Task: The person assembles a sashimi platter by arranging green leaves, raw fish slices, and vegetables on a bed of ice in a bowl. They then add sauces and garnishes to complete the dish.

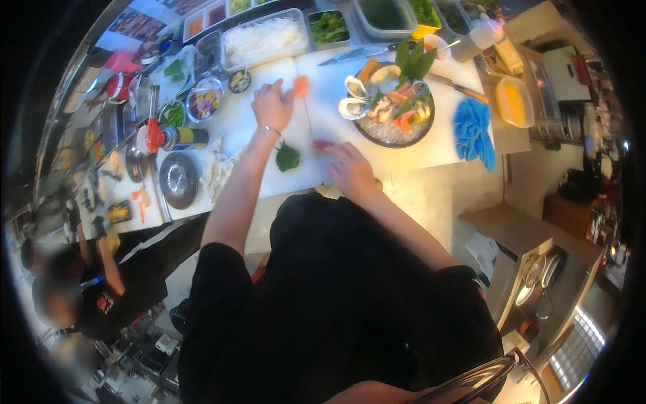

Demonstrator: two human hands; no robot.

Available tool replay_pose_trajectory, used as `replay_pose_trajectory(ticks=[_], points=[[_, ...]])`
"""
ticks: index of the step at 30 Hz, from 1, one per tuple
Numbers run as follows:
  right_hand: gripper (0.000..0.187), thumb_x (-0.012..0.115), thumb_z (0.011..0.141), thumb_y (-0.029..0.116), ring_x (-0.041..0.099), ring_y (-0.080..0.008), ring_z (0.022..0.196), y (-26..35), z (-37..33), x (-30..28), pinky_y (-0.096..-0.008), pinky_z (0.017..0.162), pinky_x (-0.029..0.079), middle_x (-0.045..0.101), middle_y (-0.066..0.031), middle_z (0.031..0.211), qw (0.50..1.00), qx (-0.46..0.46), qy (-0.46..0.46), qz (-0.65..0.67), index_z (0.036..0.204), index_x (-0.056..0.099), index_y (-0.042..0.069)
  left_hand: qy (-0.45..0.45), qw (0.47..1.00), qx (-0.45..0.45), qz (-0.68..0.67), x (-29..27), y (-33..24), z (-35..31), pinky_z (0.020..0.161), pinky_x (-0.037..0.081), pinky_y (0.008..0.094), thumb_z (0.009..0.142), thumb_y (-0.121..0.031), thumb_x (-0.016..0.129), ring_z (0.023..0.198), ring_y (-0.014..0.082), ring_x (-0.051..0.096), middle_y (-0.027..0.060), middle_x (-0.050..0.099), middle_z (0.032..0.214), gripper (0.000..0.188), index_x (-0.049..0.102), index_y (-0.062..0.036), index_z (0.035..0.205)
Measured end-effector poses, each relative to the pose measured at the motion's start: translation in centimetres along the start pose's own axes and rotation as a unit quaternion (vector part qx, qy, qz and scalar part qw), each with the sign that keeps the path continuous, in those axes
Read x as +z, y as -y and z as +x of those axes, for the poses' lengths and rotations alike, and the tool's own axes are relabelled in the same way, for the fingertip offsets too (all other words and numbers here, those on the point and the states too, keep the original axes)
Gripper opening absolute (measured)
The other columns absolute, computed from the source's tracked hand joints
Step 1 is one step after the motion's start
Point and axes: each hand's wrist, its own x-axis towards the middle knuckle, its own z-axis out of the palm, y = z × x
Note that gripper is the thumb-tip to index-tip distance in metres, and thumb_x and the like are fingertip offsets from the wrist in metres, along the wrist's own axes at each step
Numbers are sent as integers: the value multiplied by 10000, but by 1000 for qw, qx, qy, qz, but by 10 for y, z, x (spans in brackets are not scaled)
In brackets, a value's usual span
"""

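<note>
My left hand (pixel 272 106) reaches over the white cutting board (pixel 259 176), fingers apart and nothing visible in them. Just right of its thumb lies an orange slice (pixel 301 85) that looks like salmon. My right hand (pixel 351 172) is nearer to me, its fingers spread to the left. Its fingertips are at a small red slice (pixel 323 144), perhaps raw fish; I cannot tell whether they touch it. Between my two hands a green serrated leaf (pixel 287 157), like shiso, lies flat. Right of them stands a round dark bowl (pixel 391 144) of ice, oysters and sliced seafood.
A knife (pixel 356 54) lies at the back, another knife (pixel 457 88) right of the bowl. A blue cloth (pixel 474 132) lies on the right. Left are a torch (pixel 165 137), a bowl of petals (pixel 204 99) and a metal lid (pixel 178 180). A co-worker (pixel 101 283) is at lower left.
</note>
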Motion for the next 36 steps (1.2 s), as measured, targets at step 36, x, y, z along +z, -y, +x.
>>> replay_pose_trajectory(ticks=[36], points=[[475,830,907,-26,735,-234,891,31,53,17,-343,760,618,696,-132,1103,991,17,-63,118,1376,774,26,34,597,-301,-743,-51,-75,-121,924,618,310,1120,-161,750,1103,150,737,89,760,1271,431,650,11,1503]])
